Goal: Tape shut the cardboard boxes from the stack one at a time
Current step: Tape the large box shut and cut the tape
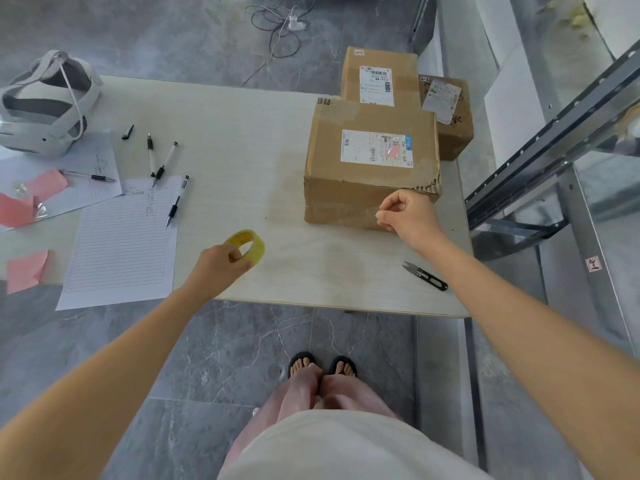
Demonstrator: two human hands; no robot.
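Note:
A large cardboard box (370, 161) with a shipping label lies on the pale table (242, 161) at the right. Behind it sit a second labelled box (379, 76) and a smaller box (452, 116). My left hand (218, 266) grips a yellowish roll of clear tape (247, 244) just above the table, left of the large box. My right hand (407, 213) is at the box's near right face, fingers curled, thumb and forefinger pinched together; whether a tape end is between them is too faint to tell.
Small black thread snips (425, 275) lie near the table's front right edge. Several pens (162, 164), lined paper (121, 244), pink notes (26, 270) and a white headset (45, 105) cover the left side. A metal shelf frame (554, 140) stands right of the table.

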